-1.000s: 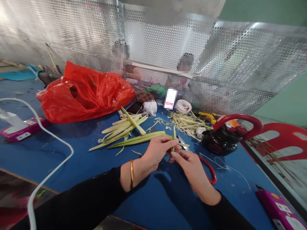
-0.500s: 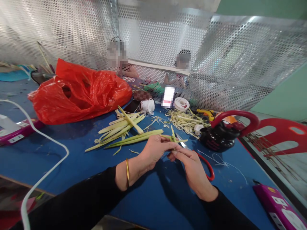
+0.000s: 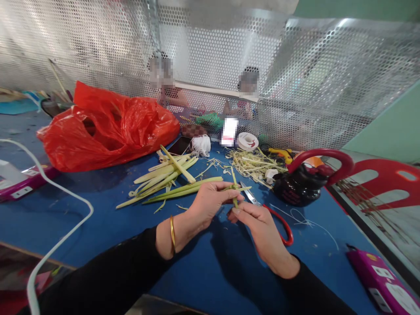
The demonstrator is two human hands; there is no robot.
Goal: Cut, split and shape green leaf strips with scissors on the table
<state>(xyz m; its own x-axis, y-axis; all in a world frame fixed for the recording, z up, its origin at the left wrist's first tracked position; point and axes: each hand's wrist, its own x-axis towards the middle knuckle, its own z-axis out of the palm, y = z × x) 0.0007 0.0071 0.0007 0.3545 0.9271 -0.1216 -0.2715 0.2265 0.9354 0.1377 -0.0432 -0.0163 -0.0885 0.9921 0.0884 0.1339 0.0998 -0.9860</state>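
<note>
Both hands meet just above the middle of the blue tabletop. The left hand pinches a small crossed piece of narrow green-yellow leaf strips between thumb and forefinger, while the right hand, fingers curled, pinches its lower end, apparently each steadying one strip. Red-handled scissors lie just to their right and long pale-green leaf blades just beyond, seemingly within easy reach.

A shared craft workshop, split into stations.
A perforated metal screen walls off the blue surface from people seated behind it; leaf strips, trimmings, red-handled scissors and thread lie about.
</note>
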